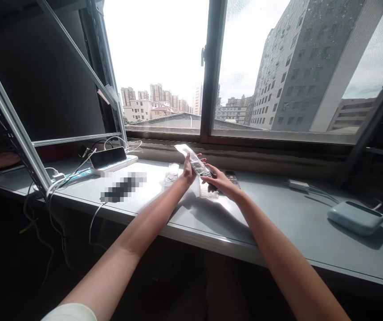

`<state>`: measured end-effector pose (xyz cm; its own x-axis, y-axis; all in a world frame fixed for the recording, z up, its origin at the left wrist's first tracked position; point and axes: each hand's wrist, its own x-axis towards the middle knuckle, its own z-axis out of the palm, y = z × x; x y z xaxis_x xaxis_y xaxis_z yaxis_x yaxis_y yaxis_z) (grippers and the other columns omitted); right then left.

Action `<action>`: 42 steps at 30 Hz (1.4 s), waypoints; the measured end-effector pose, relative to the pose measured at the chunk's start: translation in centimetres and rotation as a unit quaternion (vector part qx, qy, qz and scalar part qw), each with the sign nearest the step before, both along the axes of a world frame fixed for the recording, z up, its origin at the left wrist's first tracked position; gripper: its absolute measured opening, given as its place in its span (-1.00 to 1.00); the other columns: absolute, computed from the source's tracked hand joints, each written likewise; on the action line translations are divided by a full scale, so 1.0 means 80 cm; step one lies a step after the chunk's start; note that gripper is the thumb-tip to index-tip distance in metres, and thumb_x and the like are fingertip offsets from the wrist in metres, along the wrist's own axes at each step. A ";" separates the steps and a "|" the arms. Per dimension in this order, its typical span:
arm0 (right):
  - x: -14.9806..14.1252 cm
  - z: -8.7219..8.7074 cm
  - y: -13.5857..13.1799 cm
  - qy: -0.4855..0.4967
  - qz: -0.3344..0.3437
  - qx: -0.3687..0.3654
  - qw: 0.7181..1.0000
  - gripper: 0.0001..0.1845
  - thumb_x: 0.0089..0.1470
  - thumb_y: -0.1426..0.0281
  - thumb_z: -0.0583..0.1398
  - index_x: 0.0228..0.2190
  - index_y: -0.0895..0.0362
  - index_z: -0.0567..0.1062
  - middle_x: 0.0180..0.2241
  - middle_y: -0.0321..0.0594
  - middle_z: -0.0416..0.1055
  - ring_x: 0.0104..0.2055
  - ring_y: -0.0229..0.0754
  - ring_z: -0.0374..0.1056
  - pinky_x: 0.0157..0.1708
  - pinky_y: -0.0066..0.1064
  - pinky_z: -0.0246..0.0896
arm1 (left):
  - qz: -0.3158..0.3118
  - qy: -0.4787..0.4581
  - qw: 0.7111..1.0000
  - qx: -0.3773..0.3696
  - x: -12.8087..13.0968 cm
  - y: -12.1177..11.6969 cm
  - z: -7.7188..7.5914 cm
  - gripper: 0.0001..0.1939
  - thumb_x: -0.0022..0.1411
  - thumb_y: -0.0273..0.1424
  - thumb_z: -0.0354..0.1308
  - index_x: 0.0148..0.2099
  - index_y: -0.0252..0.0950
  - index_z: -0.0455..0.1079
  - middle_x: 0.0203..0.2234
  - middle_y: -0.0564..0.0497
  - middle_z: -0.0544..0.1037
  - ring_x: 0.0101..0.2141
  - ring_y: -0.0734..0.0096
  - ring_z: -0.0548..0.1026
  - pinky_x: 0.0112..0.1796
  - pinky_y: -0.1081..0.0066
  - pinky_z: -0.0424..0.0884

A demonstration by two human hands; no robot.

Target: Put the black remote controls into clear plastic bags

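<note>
Daylight from a wide window with grey tower blocks beyond falls on a long pale grey table (278,232) under the sill. Just above its middle, a slim dark remote-like device in a clear plastic sleeve (196,164) is held tilted, the sleeve's open end rising up and left. The left hand (189,169) is closed around the sleeve from the left side; the right hand (218,180) pinches the device's lower end from the right. The thin film could slip or crumple, I judge, since only fingertips hold it, and the device might drop onto the table. Both forearms reach forward and converge, wrists slightly raised. More clear plastic bags (172,174) lie beside the left hand, a second dark remote (232,177) behind the right. Further off sit a pale blue rounded box (355,216) and another person's hand (2,159).
</note>
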<state>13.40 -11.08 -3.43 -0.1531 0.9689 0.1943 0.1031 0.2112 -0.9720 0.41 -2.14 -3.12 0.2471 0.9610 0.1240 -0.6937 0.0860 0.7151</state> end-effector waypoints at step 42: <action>0.009 0.008 -0.004 -0.031 0.153 -0.015 0.988 -0.02 -0.14 0.37 0.45 0.27 0.05 0.21 -0.09 -0.14 0.51 -0.11 -0.15 0.43 -0.09 -0.36 0.35 | 0.049 -0.030 0.998 0.009 -0.018 0.024 0.007 -0.70 0.40 -0.41 0.01 0.00 -0.51 0.46 -0.35 -0.14 0.65 -0.28 0.38 0.62 -0.02 0.41 0.43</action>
